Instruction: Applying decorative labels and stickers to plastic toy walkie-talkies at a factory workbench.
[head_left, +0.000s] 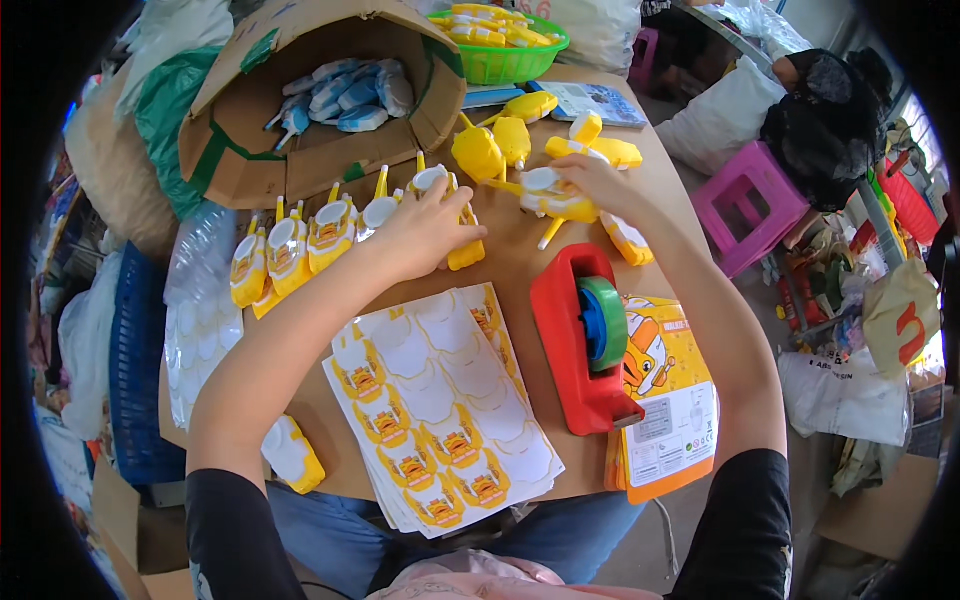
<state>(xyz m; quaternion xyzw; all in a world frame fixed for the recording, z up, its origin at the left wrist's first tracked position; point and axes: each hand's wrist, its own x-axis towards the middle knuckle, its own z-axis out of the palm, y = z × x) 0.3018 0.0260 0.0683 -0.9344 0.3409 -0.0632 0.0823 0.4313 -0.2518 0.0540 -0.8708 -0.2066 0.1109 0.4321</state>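
My left hand (430, 232) curls its fingers over a yellow and white toy walkie-talkie (432, 180) at the right end of a row. Beside it stand several more toy walkie-talkies (288, 248), antennas pointing away from me, with duck-like stickers on some. Farther right, my right hand (598, 188) grips another toy walkie-talkie (543, 197) by its right end. Around that hand lie more yellow toys (478, 153), some overlapping. Sticker sheets (450, 400) with some labels peeled off are stacked in front of me. A single toy walkie-talkie (293, 455) lies near the left front edge.
A red tape dispenser (570, 340) with a green roll stands right of the sheets, beside orange printed cards (665, 440). At the back are a cardboard box (235, 120) of blue and white toys and a green basket (500, 65) of yellow ones. A pink stool (750, 205) stands right.
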